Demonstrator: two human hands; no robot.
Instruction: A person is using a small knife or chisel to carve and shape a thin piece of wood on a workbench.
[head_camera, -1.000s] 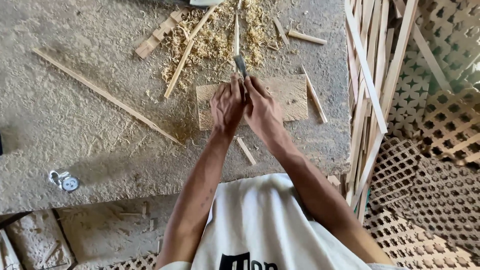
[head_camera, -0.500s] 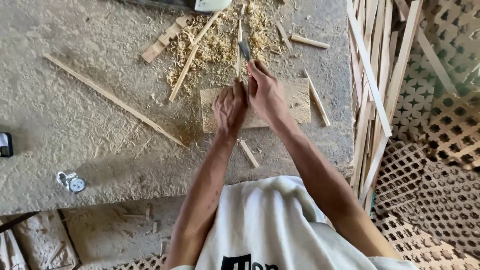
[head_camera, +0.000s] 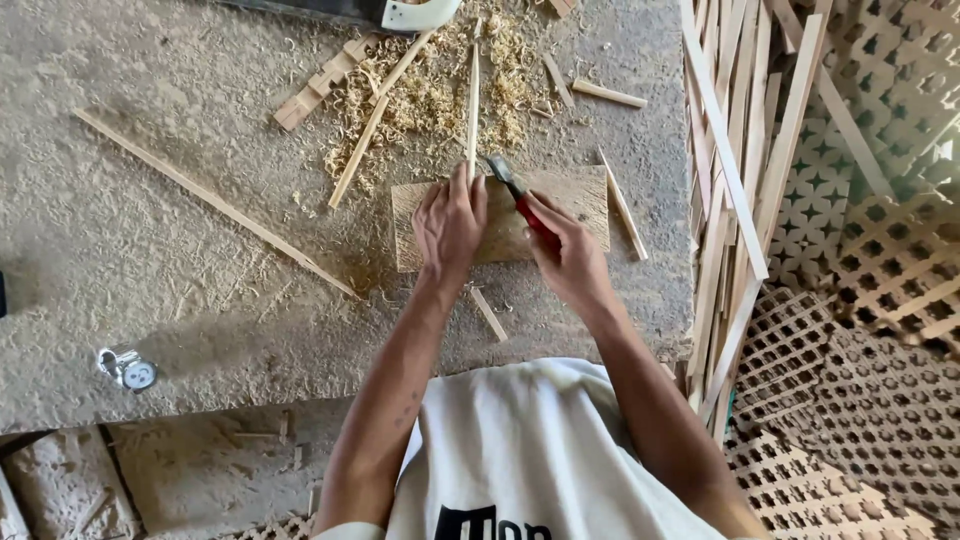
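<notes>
Two hands over wooden board (head_camera: 570, 195) on tabletop (head_camera: 150, 250).
Left hand (head_camera: 450, 222) pins thin wooden strip (head_camera: 472, 110) with a clenched grip; right hand (head_camera: 568, 255) grasps red-handled knife (head_camera: 515, 190), blade beside strip.

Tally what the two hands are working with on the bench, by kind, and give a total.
Thin wooden strip, pinned by the left hand: 1
Red-handled cutting tool, gripped in the right hand: 1
Flat wooden board under both hands: 1
Total: 3
</notes>
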